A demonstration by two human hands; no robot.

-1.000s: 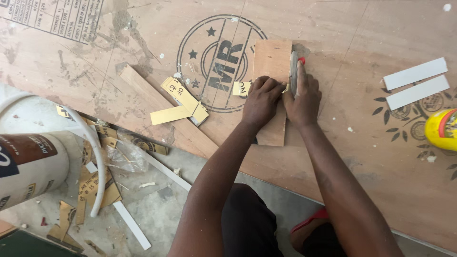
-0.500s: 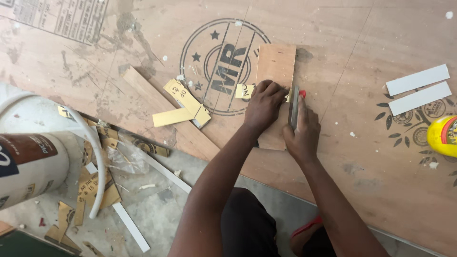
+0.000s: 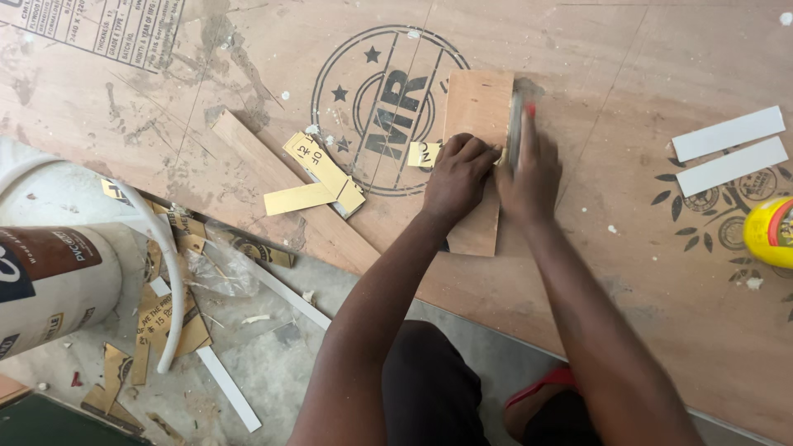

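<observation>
A small rectangular wooden panel (image 3: 477, 107) lies on a big plywood sheet (image 3: 595, 66) on the floor. My left hand (image 3: 457, 175) presses down on the panel's middle, fingers curled on its surface. My right hand (image 3: 530, 169) grips a slim grey tool with a red tip (image 3: 517, 124) and holds it flat against the panel's right edge. A small yellow tape scrap (image 3: 424, 154) sits just left of my left hand.
Yellow tape pieces (image 3: 318, 177) and a wooden strip (image 3: 281, 186) lie left of the panel. Two white strips (image 3: 727, 149) and a yellow bottle (image 3: 768, 233) sit at right. A white bucket (image 3: 49, 281) and scraps litter the floor at lower left.
My right hand slid the tool down the panel's right edge half a second ago and has now moved back up towards the far end. My left hand stayed on the panel.
</observation>
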